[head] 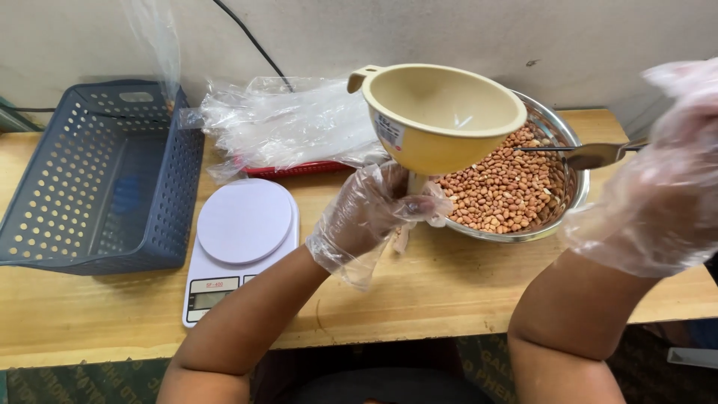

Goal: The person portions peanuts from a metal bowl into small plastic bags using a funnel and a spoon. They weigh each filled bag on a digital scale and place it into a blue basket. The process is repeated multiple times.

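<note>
- Two gloved hands are working over the wooden bench (419, 292): the left hand (366, 213) is closing around the spout of a beige funnel (441, 112), holding it upright just near-left of the steel bowl (557, 123).
- The right hand (658, 194) is rising at the far right, gripping the handle of a metal scoop (591, 155) that is lying across the bowl.
- The funnel is looking empty, and the peanuts (505, 191) are all sitting in the bowl, so I judge the filling is hardly started.
- The white scale (243, 224) is standing bare, and the grey basket (97, 179) at the left is holding nothing.
- A heap of clear plastic bags (288, 120) is resting on a red tray (314, 169) at the far side.
- A small pale sticker is showing on the funnel's side.
</note>
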